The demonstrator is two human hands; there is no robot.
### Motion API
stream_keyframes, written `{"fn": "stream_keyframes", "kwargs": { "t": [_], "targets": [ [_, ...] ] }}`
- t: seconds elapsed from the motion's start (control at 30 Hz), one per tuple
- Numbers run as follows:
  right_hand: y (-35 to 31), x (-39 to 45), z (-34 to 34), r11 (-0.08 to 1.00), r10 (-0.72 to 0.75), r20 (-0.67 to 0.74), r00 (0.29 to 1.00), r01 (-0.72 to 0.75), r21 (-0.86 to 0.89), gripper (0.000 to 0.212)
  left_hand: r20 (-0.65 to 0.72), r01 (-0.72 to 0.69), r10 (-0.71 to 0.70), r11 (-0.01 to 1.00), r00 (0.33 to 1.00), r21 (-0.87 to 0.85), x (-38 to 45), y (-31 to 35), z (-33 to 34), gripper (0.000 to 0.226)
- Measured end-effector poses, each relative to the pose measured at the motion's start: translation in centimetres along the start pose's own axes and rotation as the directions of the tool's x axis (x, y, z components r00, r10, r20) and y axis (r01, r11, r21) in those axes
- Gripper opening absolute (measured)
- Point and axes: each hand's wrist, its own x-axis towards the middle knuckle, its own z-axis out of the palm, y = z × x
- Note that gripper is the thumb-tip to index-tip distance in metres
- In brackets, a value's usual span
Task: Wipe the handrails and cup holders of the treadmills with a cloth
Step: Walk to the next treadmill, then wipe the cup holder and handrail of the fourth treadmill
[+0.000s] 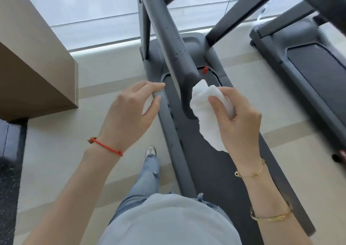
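A dark grey treadmill handrail (169, 36) runs from the top centre down to its rounded end near the middle, with water drops on it. My right hand (237, 117) grips a crumpled white cloth (204, 111) just right of and below the handrail's end; the cloth touches or nearly touches that end. My left hand (131, 111) hovers to the left of the handrail, fingers relaxed and holding nothing. It is seen in front of the treadmill's side rail (172, 136), which lies far below.
The treadmill belt (211, 160) lies below my hands, with a red safety clip (205, 70) near its front. A second treadmill (307, 66) stands to the right. A tan block-shaped column (35, 66) stands at the left. My leg and shoe (150, 152) are on the pale floor.
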Motion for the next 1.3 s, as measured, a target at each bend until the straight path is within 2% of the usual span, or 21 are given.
{"fn": "stream_keyframes", "kwargs": {
  "t": [0.17,0.33,0.43,0.53,0.63,0.8,1.07,1.3],
  "targets": [
    [-1.4,5.8,3.2,0.997,0.054,-0.224,0.973,-0.066,-0.049,0.017,0.028,-0.182,0.182,0.983,0.983,-0.008,8.4,-3.4,-0.2,0.028],
    [-2.3,10.6,6.6,0.97,0.124,-0.322,0.939,-0.183,-0.161,0.022,0.083,-0.321,0.323,0.947,0.943,-0.031,15.9,-6.8,-0.5,0.029],
    [-3.0,11.9,8.5,0.929,0.217,-0.25,0.944,-0.278,-0.243,0.024,0.156,-0.376,0.381,0.924,0.911,-0.064,19.2,-8.4,-0.2,0.029],
    [-3.6,11.5,9.7,0.836,0.389,-0.014,0.921,-0.359,-0.416,0.035,0.23,-0.41,0.425,0.905,0.876,-0.112,21.3,-9.5,0.5,0.029],
    [-4.2,10.2,10.1,0.825,0.465,0.097,0.88,-0.39,-0.41,0.047,0.263,-0.447,0.473,0.881,0.841,-0.155,22.2,-10.0,1.2,0.029],
    [-4.6,9.0,10.7,0.809,0.405,0.058,0.912,-0.328,-0.488,0.055,0.272,-0.492,0.525,0.851,0.807,-0.182,22.6,-10.1,2.3,0.029],
    [-4.8,9.9,11.4,0.747,0.448,0.041,0.893,-0.349,-0.566,0.053,0.269,-0.513,0.553,0.833,0.789,-0.208,23.0,-11.1,2.0,0.029],
    [-5.2,13.0,15.0,0.586,0.431,-0.096,0.897,-0.359,-0.726,0.057,0.28,-0.574,0.618,0.786,0.735,-0.23,27.3,-14.5,1.3,0.028]
  ]
}}
